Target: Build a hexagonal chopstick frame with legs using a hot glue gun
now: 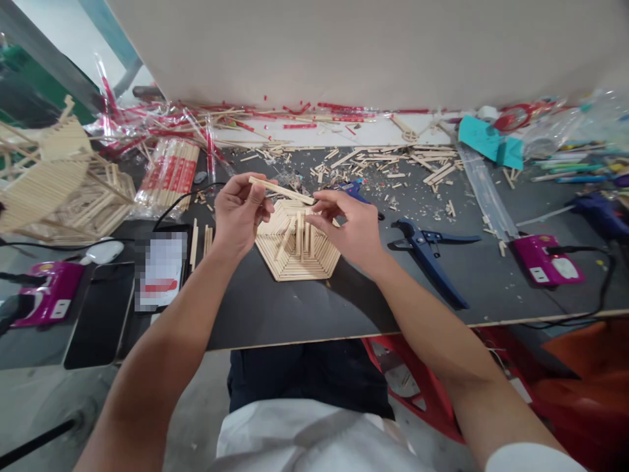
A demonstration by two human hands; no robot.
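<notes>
**Both hands pinch one stick above the hexagon**

While the left hand (240, 213) grips one end of a thin pale wooden stick (281, 190), the right hand (351, 226) pinches the other end, above a flat hexagonal panel of glued wooden sticks (297, 259) on the dark grey worktable (304, 308). Blue-handled cutters (428, 252) lie right.

I count two hands of mine, the left hand (240, 213) and the right hand (351, 229), sharing one wooden stick (281, 190). Below them lies one hexagonal stick panel (297, 242). I see one blue cutter (428, 252), two purple boxes (548, 259) (46, 292), and two phones (101, 314) (161, 269). Loose offcuts are too many to count.
</notes>
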